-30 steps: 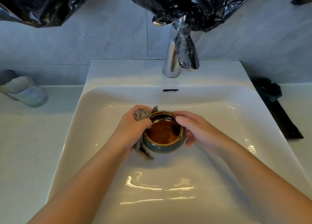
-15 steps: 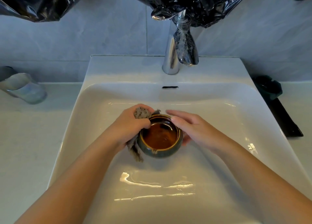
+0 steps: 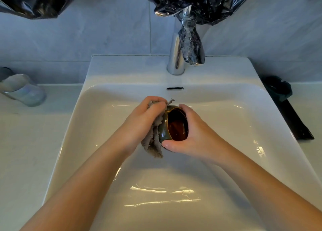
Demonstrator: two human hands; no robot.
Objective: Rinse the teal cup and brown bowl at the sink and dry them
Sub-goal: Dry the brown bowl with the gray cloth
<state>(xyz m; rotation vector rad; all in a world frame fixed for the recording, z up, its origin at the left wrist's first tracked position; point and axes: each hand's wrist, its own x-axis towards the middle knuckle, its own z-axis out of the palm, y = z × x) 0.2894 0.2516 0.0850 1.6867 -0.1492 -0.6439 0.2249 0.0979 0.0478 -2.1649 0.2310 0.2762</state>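
Filling most of the view, a white sink [image 3: 122,70] sits in a pale counter [image 3: 26,143] against a grey tiled wall [image 3: 104,30], with a chrome tap [image 3: 176,56] at its back edge and crumpled black plastic [image 3: 200,2] hanging above. Thin streaks of water glint in the near part of the basin. A glass [image 3: 24,91] stands on the counter to the left; on the right the dark teal cup [image 3: 278,88] rests at the far end of a black strip [image 3: 294,121]. Over the basin the bowl [image 3: 176,124] is tipped on its side (green outside, glossy brown inside). The right hand [image 3: 191,136] curls round its rim, thumb on the near side. The left hand [image 3: 144,119] grips a grey cloth [image 3: 153,140], bunched against the bowl's outer wall.
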